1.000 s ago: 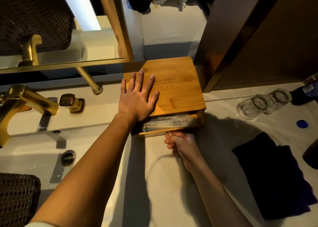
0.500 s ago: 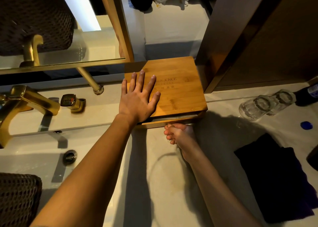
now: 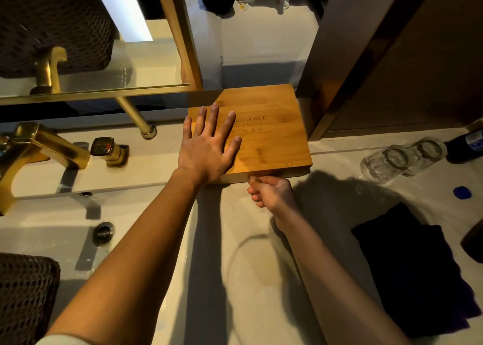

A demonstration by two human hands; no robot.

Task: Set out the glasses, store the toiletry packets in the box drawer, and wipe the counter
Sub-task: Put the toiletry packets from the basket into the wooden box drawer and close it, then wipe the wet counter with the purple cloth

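Note:
A flat bamboo box [image 3: 271,135] with printed lettering sits on the pale counter [image 3: 261,279] against the back wall. My left hand [image 3: 206,148] lies flat on its lid, fingers spread. My right hand [image 3: 271,191] is curled with its fingertips pressed against the drawer front [image 3: 287,173], which sits flush with the box. No toiletry packets show. Two clear glasses [image 3: 384,163] [image 3: 426,152] stand side by side at the right. A dark folded cloth [image 3: 415,271] lies on the counter at the right front.
A gold faucet [image 3: 39,148] and its handle [image 3: 109,150] stand left over the white basin, with a drain [image 3: 104,231] below. A dark bottle [image 3: 467,146] and blue cap [image 3: 462,192] lie far right. A woven basket [image 3: 26,297] sits at bottom left. A gold mirror frame runs behind.
The drawer, open a second ago with a packet showing inside, has slid shut under the push of my right hand. My left hand stayed flat on the lid.

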